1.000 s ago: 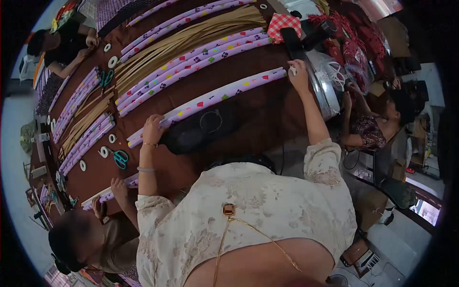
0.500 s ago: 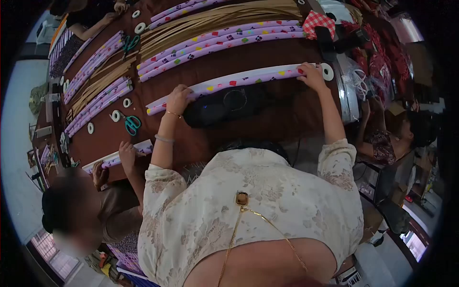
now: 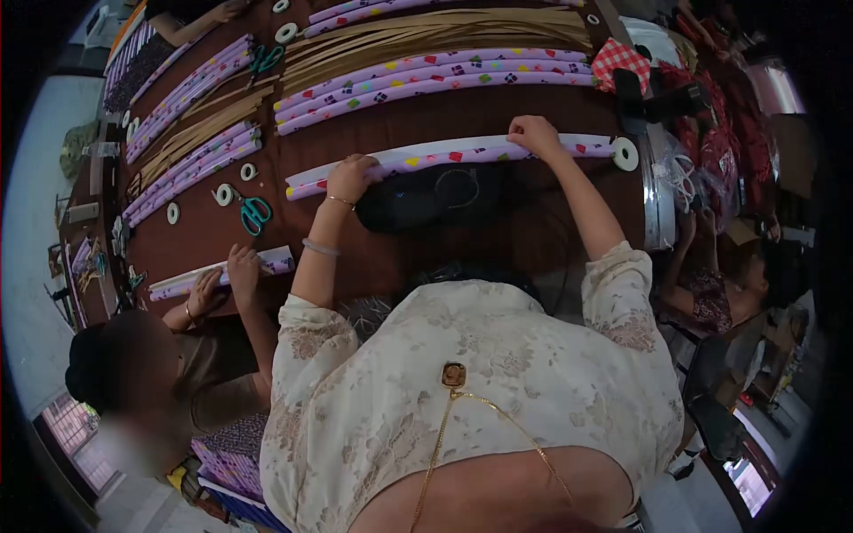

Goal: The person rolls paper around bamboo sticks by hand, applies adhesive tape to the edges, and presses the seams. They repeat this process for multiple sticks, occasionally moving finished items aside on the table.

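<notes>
A long roll of purple patterned wrapping paper [image 3: 444, 155] with a white strip along its far side lies across the brown table in front of me. My left hand [image 3: 350, 178] is closed over the roll near its left end, the fingers partly hidden. Over the right half of the same roll, my right hand [image 3: 535, 138] is closed, fingers curled into a pinch at the white edge. Whatever sits between those fingertips is too small to make out. A white tape roll [image 3: 625, 155] stands by the paper's right end. A black object [image 3: 426, 197] lies just on the near side of the roll.
Finished-looking purple rolls [image 3: 435, 84] and brown paper strips [image 3: 435, 40] lie further back. Teal scissors [image 3: 255, 214] and tape rolls lie at left. A co-worker's hands [image 3: 242, 271] hold a shorter roll nearby. A phone holder [image 3: 631, 99] stands at right.
My right hand has moved left along the roll, away from its right end beside the tape, and its fingers are now curled. My left hand stays on the roll. The view has shifted slightly.
</notes>
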{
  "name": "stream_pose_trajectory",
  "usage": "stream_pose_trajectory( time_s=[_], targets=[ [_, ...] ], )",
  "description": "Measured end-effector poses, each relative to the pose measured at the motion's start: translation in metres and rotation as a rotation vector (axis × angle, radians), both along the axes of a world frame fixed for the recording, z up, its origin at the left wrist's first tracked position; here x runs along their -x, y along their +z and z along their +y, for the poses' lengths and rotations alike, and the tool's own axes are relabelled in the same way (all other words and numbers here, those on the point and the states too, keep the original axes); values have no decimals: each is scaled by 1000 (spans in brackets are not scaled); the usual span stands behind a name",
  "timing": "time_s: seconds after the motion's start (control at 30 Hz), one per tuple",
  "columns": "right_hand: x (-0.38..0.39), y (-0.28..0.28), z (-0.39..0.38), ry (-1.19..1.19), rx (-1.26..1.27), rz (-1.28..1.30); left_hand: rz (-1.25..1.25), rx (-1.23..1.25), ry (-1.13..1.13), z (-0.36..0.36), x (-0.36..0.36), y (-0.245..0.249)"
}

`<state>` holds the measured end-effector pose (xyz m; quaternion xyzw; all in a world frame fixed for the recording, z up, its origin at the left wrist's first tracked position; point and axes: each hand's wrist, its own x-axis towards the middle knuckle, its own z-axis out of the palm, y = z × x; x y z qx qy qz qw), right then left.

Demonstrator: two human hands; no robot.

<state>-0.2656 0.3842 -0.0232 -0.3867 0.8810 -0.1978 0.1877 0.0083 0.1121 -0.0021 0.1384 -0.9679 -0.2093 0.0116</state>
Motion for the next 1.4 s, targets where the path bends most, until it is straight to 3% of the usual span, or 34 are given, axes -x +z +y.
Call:
stream_pose_trajectory(
  time_s=[0.1, 0.43, 0.53, 0.73, 0.9, 0.97, 1.07, 1.17, 1.4],
  targets=[
    [10, -8, 0, 17, -22, -123, -3, -14, 33, 0, -1, -3],
    [19, -11, 1, 28, -33, -166, 10, -10, 16, 4, 1, 5],
    [15, -12, 3, 27, 47, -47, -24, -1, 4, 2, 2, 4],
    [12, 3, 14, -76, -61, 51, -20, -19, -2, -1, 2, -1],
    [30, 17, 86, -328, 209, 334, -1, -21, -3, 2, 3, 8],
    [41, 17, 131, -431, 11, 432, -15, -43, 25, 2, 4, 6],
    [47, 23, 173, -548, -421, 308, -63, 2, -50, -6, 5, -4],
    [44, 13, 196, -429, -389, 330, -2, 17, -43, -2, 2, -4],
    [50, 17, 207, -511, -333, 543, -63, -21, -22, 3, 14, 7]
  ],
)
